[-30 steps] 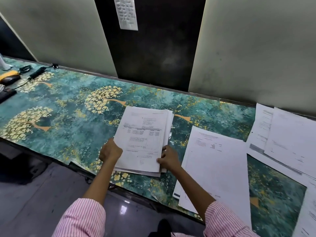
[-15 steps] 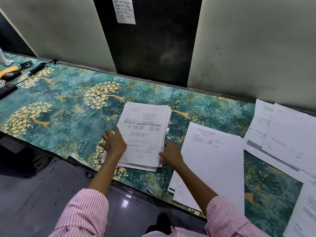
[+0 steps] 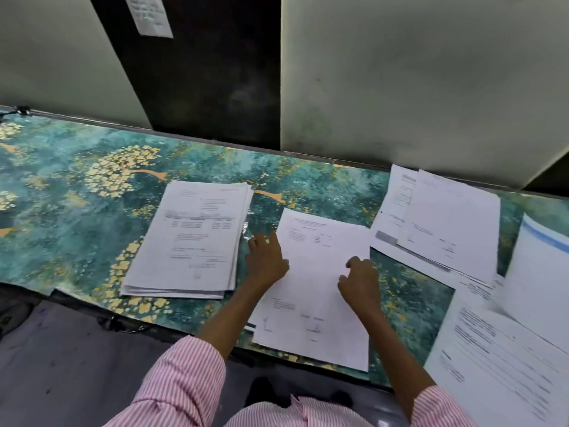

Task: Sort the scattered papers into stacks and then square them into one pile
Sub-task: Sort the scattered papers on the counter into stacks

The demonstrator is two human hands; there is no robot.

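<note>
A squared stack of printed papers (image 3: 191, 238) lies on the green patterned table top, left of centre, with no hand on it. Just right of it lies a loose white sheet (image 3: 317, 263) on top of another sheet, overhanging the table's near edge. My left hand (image 3: 266, 260) rests fingers apart on that sheet's left edge. My right hand (image 3: 360, 277) sits with curled fingers on its right edge. More loose sheets (image 3: 443, 217) lie at the back right, and further papers (image 3: 505, 343) overlap at the right edge.
The table top (image 3: 70, 229) carries a teal and gold tree pattern and ends at a near edge over the grey floor (image 3: 61, 365). Pale wall panels and a dark panel (image 3: 209, 72) with a pinned note rise right behind the table.
Both hands left the squared stack and moved right onto the loose sheet. The camera view swung right, so the stack now sits further left.
</note>
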